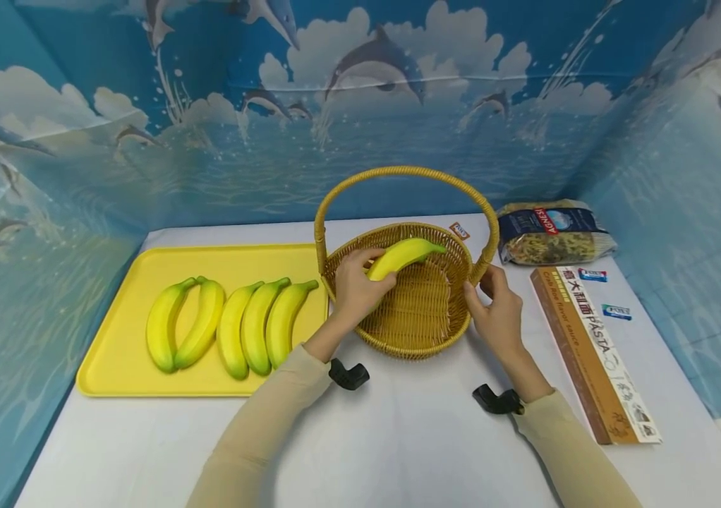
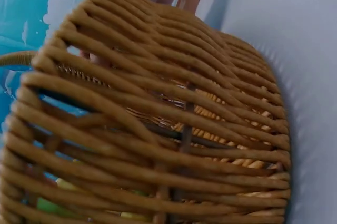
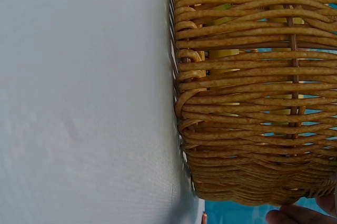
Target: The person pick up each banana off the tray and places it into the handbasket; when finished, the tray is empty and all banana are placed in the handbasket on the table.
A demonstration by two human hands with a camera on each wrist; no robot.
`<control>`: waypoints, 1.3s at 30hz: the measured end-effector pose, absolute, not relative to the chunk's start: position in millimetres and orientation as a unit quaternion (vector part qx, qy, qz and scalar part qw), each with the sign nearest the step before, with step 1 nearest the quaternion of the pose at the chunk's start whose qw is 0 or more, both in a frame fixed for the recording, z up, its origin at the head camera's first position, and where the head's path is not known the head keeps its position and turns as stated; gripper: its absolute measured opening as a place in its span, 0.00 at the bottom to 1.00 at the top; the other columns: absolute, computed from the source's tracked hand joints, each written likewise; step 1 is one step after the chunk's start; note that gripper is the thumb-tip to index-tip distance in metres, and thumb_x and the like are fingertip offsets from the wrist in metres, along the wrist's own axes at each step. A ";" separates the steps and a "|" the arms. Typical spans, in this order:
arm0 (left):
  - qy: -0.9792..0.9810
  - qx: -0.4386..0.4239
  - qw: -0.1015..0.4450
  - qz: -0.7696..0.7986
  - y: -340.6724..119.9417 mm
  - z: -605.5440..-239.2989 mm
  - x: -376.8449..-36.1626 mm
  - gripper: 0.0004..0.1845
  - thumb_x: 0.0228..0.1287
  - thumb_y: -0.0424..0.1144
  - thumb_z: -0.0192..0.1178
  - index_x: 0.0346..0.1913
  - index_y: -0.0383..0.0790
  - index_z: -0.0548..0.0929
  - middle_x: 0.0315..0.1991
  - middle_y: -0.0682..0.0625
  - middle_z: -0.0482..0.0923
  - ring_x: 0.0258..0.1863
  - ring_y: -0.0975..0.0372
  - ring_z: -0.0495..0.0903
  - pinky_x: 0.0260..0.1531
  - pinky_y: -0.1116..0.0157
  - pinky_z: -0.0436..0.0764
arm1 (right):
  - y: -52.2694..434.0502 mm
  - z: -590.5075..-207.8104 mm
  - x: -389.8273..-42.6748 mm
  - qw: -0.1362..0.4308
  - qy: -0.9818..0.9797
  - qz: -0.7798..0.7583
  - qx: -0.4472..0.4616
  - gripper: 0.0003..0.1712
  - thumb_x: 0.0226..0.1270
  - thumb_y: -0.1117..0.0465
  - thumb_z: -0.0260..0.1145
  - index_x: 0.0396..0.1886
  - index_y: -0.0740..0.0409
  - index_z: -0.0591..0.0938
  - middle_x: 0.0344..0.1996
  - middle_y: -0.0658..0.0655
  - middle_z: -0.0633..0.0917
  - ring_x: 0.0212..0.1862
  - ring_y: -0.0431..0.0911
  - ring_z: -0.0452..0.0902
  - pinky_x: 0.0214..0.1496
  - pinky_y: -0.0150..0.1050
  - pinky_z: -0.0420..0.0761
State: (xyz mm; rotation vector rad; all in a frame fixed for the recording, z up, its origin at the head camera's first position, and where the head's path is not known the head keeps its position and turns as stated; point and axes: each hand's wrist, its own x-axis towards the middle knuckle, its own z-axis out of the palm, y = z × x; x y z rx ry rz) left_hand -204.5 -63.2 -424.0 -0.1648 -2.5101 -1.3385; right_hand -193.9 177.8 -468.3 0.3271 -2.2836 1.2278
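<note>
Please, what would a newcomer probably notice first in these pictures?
Probably the wicker basket in the middle: the left hand holds a banana at its opening, and the right hand grips its right side. The yellow tray on the left, bearing five more bananas, may come next. Behind them, the blue dolphin backdrop also draws attention.

The basket (image 1: 420, 303) is rough, woven from wicker-like strands with a slight gloss; its handle (image 1: 406, 171) feels ridged to the eye. The bananas (image 1: 406, 255) look like smooth plastic with a soft sheen, the tray (image 1: 113, 339) smooth plastic too. The worktop (image 1: 411, 437) appears matt, the bag (image 1: 551, 240) glossy film, the box (image 1: 583, 353) printed card.
</note>
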 end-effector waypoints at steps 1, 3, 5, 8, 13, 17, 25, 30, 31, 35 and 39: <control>-0.874 -0.054 0.138 -0.462 -63.1 -425.3 -205.8 0.22 0.54 0.39 0.68 0.54 0.41 0.85 0.49 0.45 0.83 0.43 0.53 0.80 0.50 0.52 0.74 | 177.5 -468.1 -193.7 0.260 -0.844 0.453 0.120 0.21 0.66 0.67 0.64 0.57 0.69 0.74 0.46 0.73 0.84 0.50 0.65 0.82 0.51 0.57 0.81; -0.880 -0.050 0.124 -0.456 -62.7 -426.9 -207.9 0.22 0.54 0.39 0.69 0.54 0.40 0.84 0.49 0.45 0.83 0.43 0.53 0.81 0.52 0.52 0.73 | 177.0 -467.7 -193.4 0.258 -0.845 0.453 0.120 0.21 0.66 0.67 0.64 0.57 0.69 0.74 0.46 0.73 0.84 0.50 0.65 0.82 0.51 0.57 0.81; -0.886 -0.046 0.111 -0.448 -62.3 -427.7 -209.9 0.22 0.55 0.39 0.69 0.55 0.39 0.84 0.49 0.44 0.83 0.43 0.52 0.81 0.53 0.51 0.73 | 176.7 -467.2 -193.1 0.256 -0.845 0.453 0.120 0.21 0.66 0.67 0.64 0.58 0.69 0.74 0.46 0.73 0.84 0.50 0.65 0.82 0.51 0.57 0.81; -0.896 -0.038 0.090 -0.432 -61.6 -428.7 -213.1 0.22 0.56 0.40 0.70 0.55 0.39 0.83 0.48 0.44 0.84 0.45 0.52 0.81 0.54 0.51 0.73 | 176.5 -466.5 -192.7 0.254 -0.846 0.454 0.120 0.21 0.67 0.67 0.64 0.58 0.69 0.74 0.46 0.73 0.84 0.51 0.65 0.82 0.52 0.57 0.81; -0.911 -0.019 0.053 -0.408 -59.7 -429.7 -216.1 0.22 0.56 0.41 0.71 0.55 0.41 0.83 0.50 0.45 0.84 0.49 0.52 0.80 0.51 0.54 0.76 | 176.6 -466.3 -191.5 0.254 -0.846 0.453 0.119 0.21 0.66 0.67 0.64 0.58 0.69 0.74 0.47 0.73 0.84 0.51 0.66 0.82 0.51 0.58 0.80; -0.918 -0.006 0.041 -0.393 -58.5 -429.5 -216.4 0.23 0.56 0.41 0.71 0.56 0.41 0.83 0.53 0.46 0.83 0.51 0.52 0.80 0.50 0.56 0.78 | 177.3 -466.7 -191.0 0.256 -0.846 0.452 0.117 0.21 0.66 0.67 0.64 0.58 0.69 0.74 0.47 0.73 0.84 0.50 0.66 0.82 0.51 0.59 0.80; -0.918 0.009 0.036 -0.394 -59.9 -430.6 -213.9 0.23 0.56 0.40 0.71 0.55 0.39 0.83 0.51 0.44 0.83 0.50 0.52 0.80 0.49 0.55 0.79 | 176.9 -467.0 -191.8 0.258 -0.846 0.451 0.122 0.21 0.66 0.67 0.64 0.57 0.69 0.74 0.46 0.73 0.84 0.50 0.66 0.82 0.51 0.59 0.80; -0.921 0.017 0.032 -0.389 -60.1 -431.3 -213.1 0.22 0.56 0.39 0.71 0.54 0.38 0.83 0.51 0.44 0.83 0.51 0.52 0.81 0.50 0.55 0.80 | 176.1 -466.7 -191.7 0.258 -0.845 0.452 0.123 0.21 0.66 0.67 0.64 0.57 0.70 0.74 0.46 0.73 0.84 0.50 0.66 0.82 0.51 0.59 0.80; -0.921 0.018 0.031 -0.388 -59.9 -431.4 -213.0 0.22 0.56 0.39 0.71 0.54 0.38 0.83 0.51 0.44 0.83 0.51 0.52 0.81 0.50 0.55 0.80 | 176.1 -466.7 -191.7 0.258 -0.845 0.452 0.122 0.21 0.66 0.67 0.64 0.57 0.70 0.74 0.46 0.73 0.84 0.50 0.66 0.82 0.51 0.59 0.80; -0.924 0.024 0.031 -0.380 -59.0 -431.4 -212.5 0.21 0.56 0.39 0.71 0.53 0.37 0.84 0.50 0.44 0.83 0.51 0.52 0.81 0.50 0.56 0.80 | 176.0 -467.1 -191.9 0.258 -0.844 0.453 0.122 0.21 0.66 0.67 0.64 0.57 0.70 0.74 0.46 0.73 0.84 0.50 0.66 0.82 0.51 0.59 0.80; -0.929 0.027 0.035 -0.367 -57.8 -431.8 -211.9 0.21 0.55 0.39 0.71 0.52 0.37 0.84 0.50 0.44 0.84 0.51 0.51 0.80 0.50 0.56 0.80 | 176.3 -468.3 -191.9 0.260 -0.844 0.453 0.122 0.21 0.66 0.68 0.64 0.57 0.70 0.74 0.46 0.73 0.84 0.50 0.66 0.82 0.51 0.59 0.80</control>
